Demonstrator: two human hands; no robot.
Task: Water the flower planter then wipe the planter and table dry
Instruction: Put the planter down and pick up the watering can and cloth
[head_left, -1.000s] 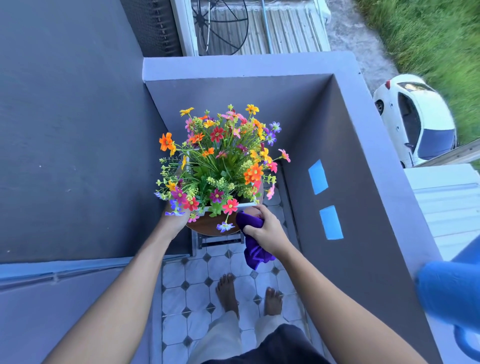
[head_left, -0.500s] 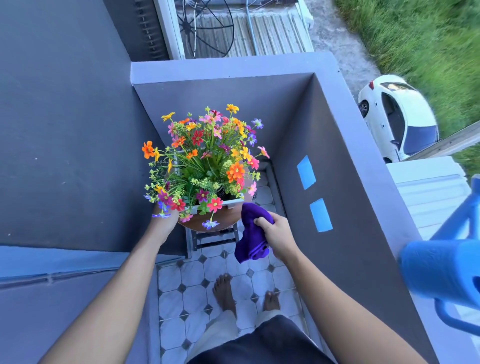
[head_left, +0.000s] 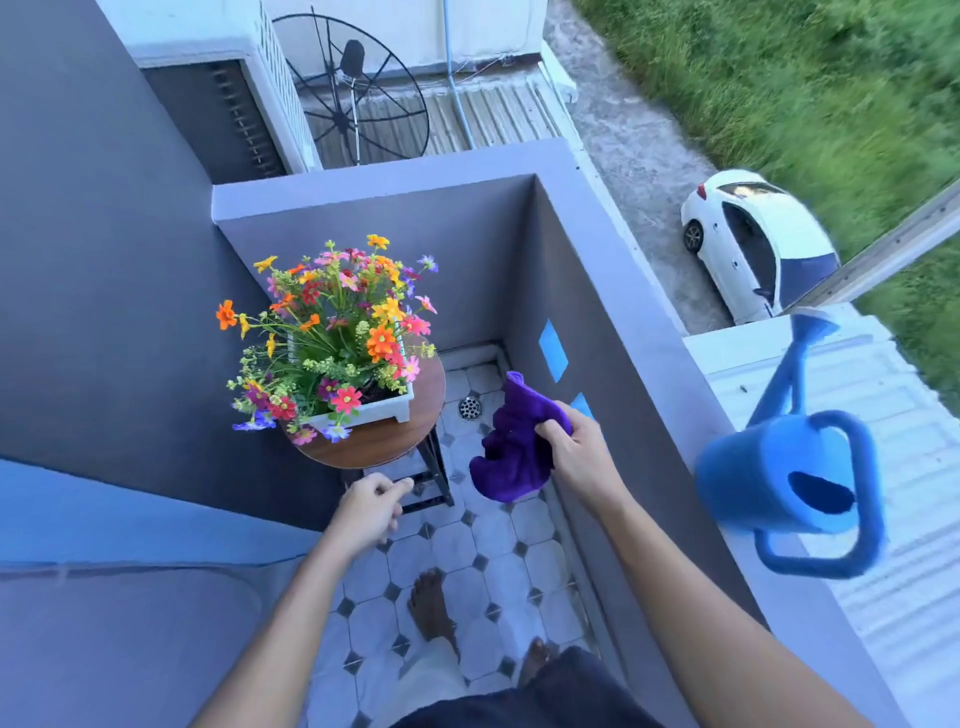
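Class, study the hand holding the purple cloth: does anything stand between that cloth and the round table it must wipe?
Nothing visible does. The right hand holds the cloth in open air right of the table, apart from it. The table's near rim is bare; the planter and flowers sit farther back.

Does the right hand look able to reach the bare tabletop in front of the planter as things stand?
Probably yes: the right hand, gripping the purple cloth, hangs just right of the round table with nothing between; the wood before the white planter is bare.
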